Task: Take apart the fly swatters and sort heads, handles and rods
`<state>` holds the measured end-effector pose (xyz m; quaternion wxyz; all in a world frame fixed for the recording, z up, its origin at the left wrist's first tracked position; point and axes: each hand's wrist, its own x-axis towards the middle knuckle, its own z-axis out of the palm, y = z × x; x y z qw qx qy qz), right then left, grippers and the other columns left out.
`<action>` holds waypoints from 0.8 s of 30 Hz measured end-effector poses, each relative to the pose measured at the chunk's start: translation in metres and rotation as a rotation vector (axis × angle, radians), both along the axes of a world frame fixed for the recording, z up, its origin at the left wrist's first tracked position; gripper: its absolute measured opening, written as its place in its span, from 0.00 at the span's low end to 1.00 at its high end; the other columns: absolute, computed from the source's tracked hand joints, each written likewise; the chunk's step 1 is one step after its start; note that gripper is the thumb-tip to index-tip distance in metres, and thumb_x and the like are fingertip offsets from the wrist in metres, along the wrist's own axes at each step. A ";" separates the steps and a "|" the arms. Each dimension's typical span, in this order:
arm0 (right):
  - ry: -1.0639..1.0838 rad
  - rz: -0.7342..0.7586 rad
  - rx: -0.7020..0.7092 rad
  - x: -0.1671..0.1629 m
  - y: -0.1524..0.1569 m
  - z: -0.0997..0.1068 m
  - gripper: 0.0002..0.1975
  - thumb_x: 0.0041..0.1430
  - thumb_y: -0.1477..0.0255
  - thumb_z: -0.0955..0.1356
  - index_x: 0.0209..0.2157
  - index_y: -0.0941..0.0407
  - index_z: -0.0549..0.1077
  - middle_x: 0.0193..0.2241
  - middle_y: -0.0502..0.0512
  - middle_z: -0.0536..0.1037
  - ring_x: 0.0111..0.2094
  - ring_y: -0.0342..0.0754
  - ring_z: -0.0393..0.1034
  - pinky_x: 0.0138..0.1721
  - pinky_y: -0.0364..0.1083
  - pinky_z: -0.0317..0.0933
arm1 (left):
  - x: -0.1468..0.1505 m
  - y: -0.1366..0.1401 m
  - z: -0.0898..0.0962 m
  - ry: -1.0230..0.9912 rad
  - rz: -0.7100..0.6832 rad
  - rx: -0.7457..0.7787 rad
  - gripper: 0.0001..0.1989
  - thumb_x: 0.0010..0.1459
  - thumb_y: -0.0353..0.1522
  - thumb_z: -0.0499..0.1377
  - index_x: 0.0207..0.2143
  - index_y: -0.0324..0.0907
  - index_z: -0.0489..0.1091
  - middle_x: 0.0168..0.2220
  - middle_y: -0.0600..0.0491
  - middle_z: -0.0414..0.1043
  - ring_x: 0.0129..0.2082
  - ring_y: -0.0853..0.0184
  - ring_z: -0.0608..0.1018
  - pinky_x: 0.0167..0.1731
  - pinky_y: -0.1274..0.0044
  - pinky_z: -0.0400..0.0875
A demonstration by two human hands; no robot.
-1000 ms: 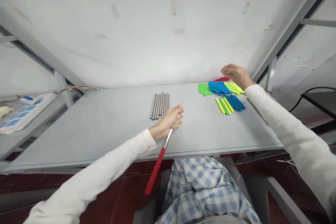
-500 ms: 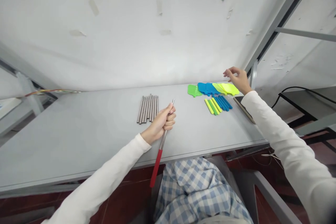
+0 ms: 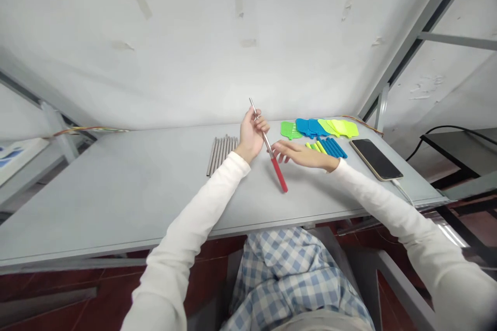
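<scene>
My left hand [image 3: 252, 134] is closed around a slim metal rod [image 3: 267, 142] with a red grip [image 3: 279, 175], held tilted above the table. The rod's bare tip points up and away, the red end down toward me. Close beside the rod, just above the red grip, is my right hand [image 3: 301, 155], its fingers loosely stretched and apart; whether the fingertips touch the rod is unclear. Several loose metal tubes [image 3: 221, 155] lie side by side to the left, partly hidden by my left arm. Behind my right hand lie several blue sleeves [image 3: 334, 148] and yellow and green sleeves [image 3: 319, 147], partly covered.
Flat plastic pieces overlap along the back of the grey table [image 3: 155, 181]: green [image 3: 289, 129], blue [image 3: 308, 127] and yellow [image 3: 341, 128]. A phone [image 3: 376, 159] with a white cable lies at the right. A white wall rises behind; metal frame posts stand at both sides.
My left hand has raised the rod up and away, and its red end has swung to the right. My right hand has come from above the yellow pieces down to the rod.
</scene>
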<state>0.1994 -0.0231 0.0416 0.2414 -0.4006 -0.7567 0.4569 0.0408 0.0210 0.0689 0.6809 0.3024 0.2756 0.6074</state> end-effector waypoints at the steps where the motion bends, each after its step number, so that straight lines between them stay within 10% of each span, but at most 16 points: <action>1: 0.027 0.030 -0.056 -0.007 -0.003 -0.003 0.17 0.63 0.54 0.62 0.40 0.54 0.67 0.34 0.53 0.77 0.34 0.43 0.71 0.35 0.44 0.67 | 0.001 0.003 0.001 0.001 0.018 0.016 0.19 0.66 0.41 0.50 0.24 0.42 0.57 0.17 0.63 0.46 0.14 0.79 0.55 0.17 0.87 0.57; 11: 0.420 0.010 -0.279 -0.015 -0.006 -0.039 0.19 0.62 0.51 0.63 0.36 0.53 0.64 0.21 0.41 0.50 0.18 0.36 0.42 0.16 0.38 0.43 | -0.019 0.003 0.007 0.069 -0.058 0.061 0.22 0.66 0.43 0.45 0.22 0.42 0.59 0.16 0.60 0.50 0.16 0.75 0.60 0.20 0.82 0.61; 20: 0.532 -0.283 -0.014 -0.022 0.016 -0.033 0.17 0.59 0.53 0.63 0.37 0.52 0.68 0.38 0.51 0.73 0.41 0.44 0.67 0.44 0.45 0.62 | -0.012 -0.031 -0.058 0.668 -0.258 0.205 0.17 0.62 0.42 0.53 0.48 0.43 0.67 0.43 0.48 0.73 0.37 0.68 0.76 0.37 0.76 0.68; 24: 0.397 -0.329 0.026 -0.012 0.024 -0.034 0.18 0.59 0.54 0.62 0.40 0.52 0.73 0.48 0.55 0.73 0.49 0.48 0.65 0.49 0.49 0.60 | -0.029 -0.058 -0.077 0.889 -0.296 0.289 0.18 0.62 0.44 0.53 0.46 0.40 0.66 0.30 0.54 0.68 0.25 0.73 0.69 0.28 0.79 0.63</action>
